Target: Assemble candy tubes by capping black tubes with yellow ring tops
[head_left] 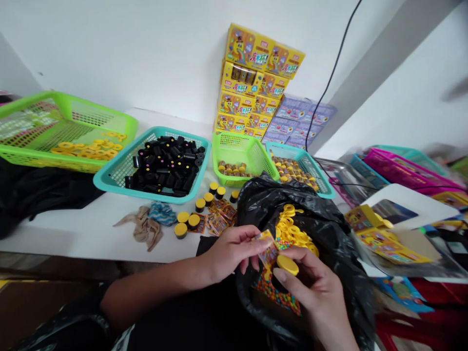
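Note:
My left hand (230,253) pinches a small printed paper slip (268,248) over an open black plastic bag (329,229). My right hand (310,287) grips a small tube with a yellow cap (287,264) right beside the slip; the two hands meet. Inside the bag lie a heap of yellow rings (292,229) and coloured candies (278,292). On the white table (73,229) to the left stand several black tubes with yellow caps (199,204) next to a pile of printed slips (219,217).
At the back stand a teal basket of black tubes (164,168), a green basket with yellow rings (87,146), a small green basket (237,163) and a teal basket (296,170) of filled tubes. Yellow boxes (256,83) are stacked by the wall. Cloth scraps (146,226) lie on the table.

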A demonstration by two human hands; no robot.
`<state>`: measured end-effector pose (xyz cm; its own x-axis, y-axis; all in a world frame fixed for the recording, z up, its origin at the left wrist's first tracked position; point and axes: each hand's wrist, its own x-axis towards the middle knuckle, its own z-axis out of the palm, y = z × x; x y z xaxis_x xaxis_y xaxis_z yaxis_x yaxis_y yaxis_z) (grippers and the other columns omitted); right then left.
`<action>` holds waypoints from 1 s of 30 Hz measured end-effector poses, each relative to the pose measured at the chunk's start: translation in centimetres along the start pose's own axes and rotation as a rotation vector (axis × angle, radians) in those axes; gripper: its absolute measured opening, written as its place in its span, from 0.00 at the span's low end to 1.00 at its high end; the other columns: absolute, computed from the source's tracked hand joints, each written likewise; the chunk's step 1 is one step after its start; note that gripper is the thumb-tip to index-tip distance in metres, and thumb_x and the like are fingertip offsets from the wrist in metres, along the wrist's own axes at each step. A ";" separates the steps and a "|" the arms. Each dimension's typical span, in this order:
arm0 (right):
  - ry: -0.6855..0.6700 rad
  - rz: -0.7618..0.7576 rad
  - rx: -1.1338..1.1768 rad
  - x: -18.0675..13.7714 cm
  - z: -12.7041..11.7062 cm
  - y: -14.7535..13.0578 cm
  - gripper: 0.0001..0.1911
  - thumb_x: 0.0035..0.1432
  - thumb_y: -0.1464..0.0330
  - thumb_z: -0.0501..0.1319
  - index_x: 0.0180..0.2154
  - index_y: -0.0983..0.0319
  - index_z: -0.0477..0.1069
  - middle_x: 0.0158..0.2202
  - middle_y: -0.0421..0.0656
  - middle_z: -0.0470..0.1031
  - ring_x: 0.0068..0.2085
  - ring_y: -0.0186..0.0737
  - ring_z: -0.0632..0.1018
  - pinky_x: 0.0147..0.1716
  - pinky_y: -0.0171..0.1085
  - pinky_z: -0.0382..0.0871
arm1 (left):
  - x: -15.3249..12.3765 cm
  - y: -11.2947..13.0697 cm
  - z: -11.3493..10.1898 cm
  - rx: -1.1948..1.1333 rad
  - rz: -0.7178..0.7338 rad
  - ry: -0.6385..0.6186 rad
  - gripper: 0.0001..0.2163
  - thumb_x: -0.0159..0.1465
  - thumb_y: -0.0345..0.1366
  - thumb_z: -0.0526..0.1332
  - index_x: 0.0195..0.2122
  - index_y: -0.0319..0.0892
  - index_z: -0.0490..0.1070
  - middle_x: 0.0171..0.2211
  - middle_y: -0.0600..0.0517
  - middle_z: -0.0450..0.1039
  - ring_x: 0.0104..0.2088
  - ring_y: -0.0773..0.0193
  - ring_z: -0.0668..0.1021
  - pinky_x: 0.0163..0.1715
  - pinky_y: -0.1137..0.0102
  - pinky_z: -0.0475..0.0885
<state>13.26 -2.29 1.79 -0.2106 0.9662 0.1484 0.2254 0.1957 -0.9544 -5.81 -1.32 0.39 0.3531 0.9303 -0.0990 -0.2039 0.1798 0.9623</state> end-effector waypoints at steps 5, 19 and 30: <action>-0.031 -0.187 -0.172 -0.3 -1.0 -0.7 0.11 0.47 0.70 0.71 0.35 0.57 0.75 0.29 0.37 0.79 0.28 0.35 0.79 0.28 0.29 0.73 | 0.1 0.1 -0.3 0.154 -0.084 -0.073 0.18 0.60 0.51 0.63 0.29 0.37 0.74 0.18 0.55 0.69 0.15 0.72 0.67 0.14 0.76 0.59; -0.063 -0.158 -0.164 -0.6 -2.2 0.1 0.12 0.48 0.69 0.72 0.37 0.56 0.76 0.31 0.38 0.77 0.30 0.36 0.78 0.31 0.31 0.71 | 0.4 0.4 0.1 0.243 0.059 0.049 0.15 0.60 0.42 0.65 0.22 0.37 0.72 0.21 0.56 0.66 0.18 0.74 0.67 0.16 0.77 0.58; 0.148 0.156 0.447 0.5 -1.3 -1.3 0.17 0.42 0.57 0.75 0.35 0.57 0.81 0.33 0.41 0.78 0.33 0.38 0.76 0.34 0.35 0.70 | 0.0 -0.2 -0.6 0.389 0.313 -0.039 0.10 0.57 0.39 0.70 0.24 0.37 0.76 0.23 0.55 0.65 0.23 0.72 0.67 0.23 0.75 0.58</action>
<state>14.13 -1.80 3.44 -0.0622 0.9981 -0.0006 -0.1930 -0.0126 -0.9811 -6.31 -1.19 0.04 0.3648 0.9068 0.2115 0.0478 -0.2451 0.9683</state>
